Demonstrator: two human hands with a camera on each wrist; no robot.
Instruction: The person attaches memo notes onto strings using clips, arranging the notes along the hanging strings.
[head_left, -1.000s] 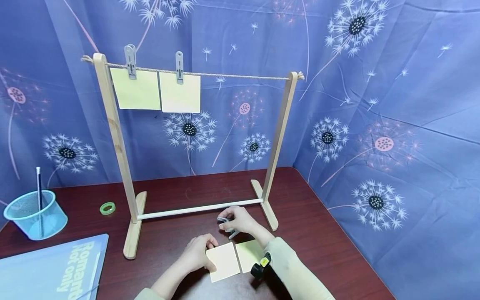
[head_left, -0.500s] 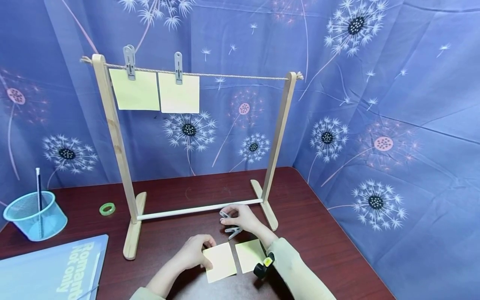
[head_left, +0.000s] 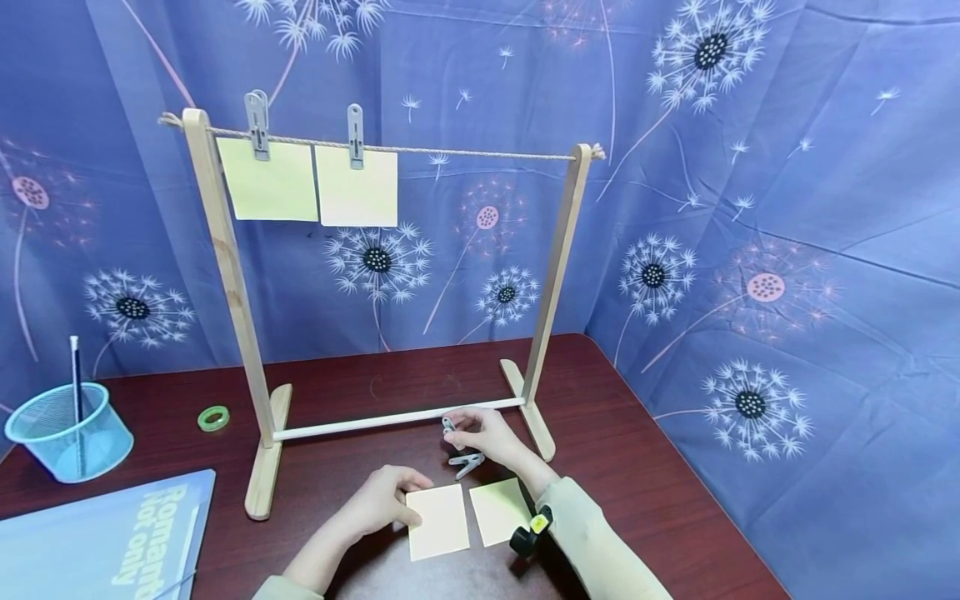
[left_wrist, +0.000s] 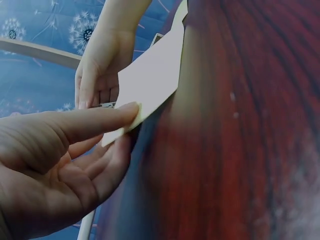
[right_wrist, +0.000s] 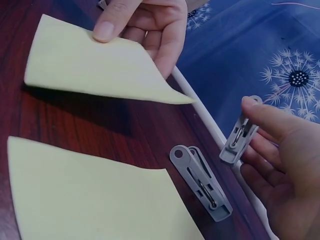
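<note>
My left hand (head_left: 378, 504) pinches a pale yellow sticky note (head_left: 441, 527) by its left edge, thumb on top and fingers beneath. In the right wrist view that note is raised off the table, its near corner curling. My right hand (head_left: 489, 437) holds a grey clothespin (right_wrist: 239, 137) between thumb and fingers, just in front of the stand's white bar. Below that hand a second grey clothespin (right_wrist: 202, 185) lies on the table, beside another yellow note (right_wrist: 90, 200) lying flat.
A wooden stand carries a rope (head_left: 487, 153), from which two notes (head_left: 270, 187) hang by grey clothespins (head_left: 356, 137) on the left half. Farther left are a green tape roll (head_left: 213, 418), a blue mesh cup (head_left: 71, 442) with a pencil, and a blue folder (head_left: 97, 533).
My left hand has shifted slightly left with the note, widening the gap to the other note. My right hand has raised one clothespin away from the one on the table.
</note>
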